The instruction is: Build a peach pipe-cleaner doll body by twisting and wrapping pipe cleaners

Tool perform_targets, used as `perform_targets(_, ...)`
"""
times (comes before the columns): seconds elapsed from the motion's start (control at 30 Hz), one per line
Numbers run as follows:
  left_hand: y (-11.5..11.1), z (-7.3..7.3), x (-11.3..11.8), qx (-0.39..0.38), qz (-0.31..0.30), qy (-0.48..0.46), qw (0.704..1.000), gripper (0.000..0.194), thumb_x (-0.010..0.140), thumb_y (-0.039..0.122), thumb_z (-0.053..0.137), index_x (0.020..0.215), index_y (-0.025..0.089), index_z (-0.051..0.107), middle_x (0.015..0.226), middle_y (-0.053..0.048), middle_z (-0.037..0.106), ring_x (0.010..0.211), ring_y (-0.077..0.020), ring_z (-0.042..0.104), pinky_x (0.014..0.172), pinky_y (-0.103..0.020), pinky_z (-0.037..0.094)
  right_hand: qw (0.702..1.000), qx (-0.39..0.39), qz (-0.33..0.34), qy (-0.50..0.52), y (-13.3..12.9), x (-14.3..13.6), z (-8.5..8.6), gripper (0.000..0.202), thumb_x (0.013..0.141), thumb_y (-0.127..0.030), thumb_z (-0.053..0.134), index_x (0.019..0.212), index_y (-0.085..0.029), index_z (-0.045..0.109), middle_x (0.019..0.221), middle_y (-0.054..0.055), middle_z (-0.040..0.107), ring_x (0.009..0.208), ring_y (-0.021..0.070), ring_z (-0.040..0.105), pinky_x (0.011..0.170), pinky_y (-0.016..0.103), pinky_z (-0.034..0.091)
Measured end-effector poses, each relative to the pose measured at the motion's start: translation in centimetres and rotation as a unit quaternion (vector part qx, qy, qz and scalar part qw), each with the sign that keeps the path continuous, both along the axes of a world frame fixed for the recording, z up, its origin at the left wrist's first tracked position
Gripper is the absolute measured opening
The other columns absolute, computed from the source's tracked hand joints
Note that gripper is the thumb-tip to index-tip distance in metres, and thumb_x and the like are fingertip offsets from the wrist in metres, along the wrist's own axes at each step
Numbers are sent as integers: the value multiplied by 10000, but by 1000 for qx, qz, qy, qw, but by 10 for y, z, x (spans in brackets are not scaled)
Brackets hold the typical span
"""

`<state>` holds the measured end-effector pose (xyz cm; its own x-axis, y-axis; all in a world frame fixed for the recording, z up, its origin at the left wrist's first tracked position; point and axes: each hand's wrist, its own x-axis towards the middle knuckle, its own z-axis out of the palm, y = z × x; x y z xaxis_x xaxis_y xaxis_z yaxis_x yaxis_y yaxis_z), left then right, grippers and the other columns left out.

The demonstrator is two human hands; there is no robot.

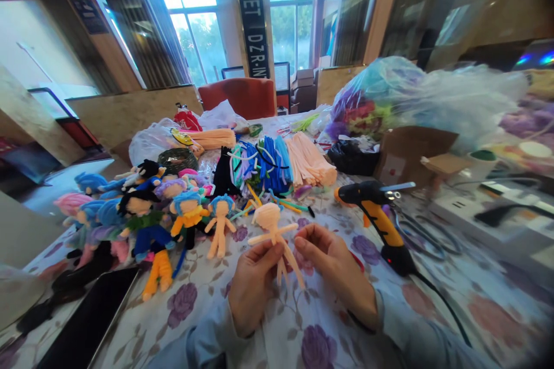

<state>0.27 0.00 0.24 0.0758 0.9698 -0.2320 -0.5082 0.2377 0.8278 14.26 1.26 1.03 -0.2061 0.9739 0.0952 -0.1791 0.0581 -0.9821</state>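
A plain peach pipe-cleaner doll (272, 225), with a round head, outstretched arms and two legs, is held upright over the table. My left hand (255, 279) pinches its body between thumb and fingers. Beside the doll's arm on the right, my right hand (331, 262) has thumb and forefinger curled together; whether anything is between them I cannot make out. A small peach doll with blue hair (220, 225) lies to the left, next to a blue-haired doll in a yellow top (189, 210) and a black-haired doll in green and blue (141, 213).
A black-and-yellow glue gun (381, 222) stands at the right, its cord trailing forward. Bundles of blue (268, 164) and peach pipe cleaners (309, 161) lie at the back. A dark tablet-like slab (89, 320) is front left. Behind are a cardboard box (411, 153) and plastic bags (467, 98).
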Motion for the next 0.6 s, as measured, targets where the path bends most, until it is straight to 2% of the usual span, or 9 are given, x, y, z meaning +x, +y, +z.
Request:
perform_targets(0.13,3,-4,-3,7,14,10,1000,174,626,269,766,722,133,717,546,1,633,477,-94,544,463,-188,415,997,-24,55,-42,0,-2,-2,284,729,-423,672,734,-143,633,682,8,624,617,124,547,582,232,414)
perform_targets(0.2,2,-4,-3,14,10,32,999,182,627,284,767,711,128,724,531,7,616,466,-77,517,455,-174,390,995,-39,70,-57,1,-2,-3,304,686,-438,706,695,-140,646,639,0,616,568,115,521,538,224,385)
perform_targets(0.33,-1,2,-1,17,-11,41,999,191,642,299,757,729,130,734,504,12,597,463,-74,492,447,-171,372,996,-41,58,-61,1,-1,-5,330,679,-454,709,629,-139,623,537,-30,545,478,87,435,462,212,311)
perform_targets(0.43,-2,6,-1,25,-12,27,999,182,632,268,765,757,141,728,549,12,619,485,-79,508,463,-175,391,996,-32,55,-54,1,1,-6,341,695,-456,699,622,-139,595,525,-33,540,466,83,434,451,206,307)
perform_targets(0.6,1,6,-2,35,-17,29,999,119,652,234,743,695,135,692,579,8,621,475,-74,517,474,-174,408,996,-19,57,-58,-2,2,-4,321,732,-436,672,623,-147,585,502,-39,521,442,78,416,429,200,294)
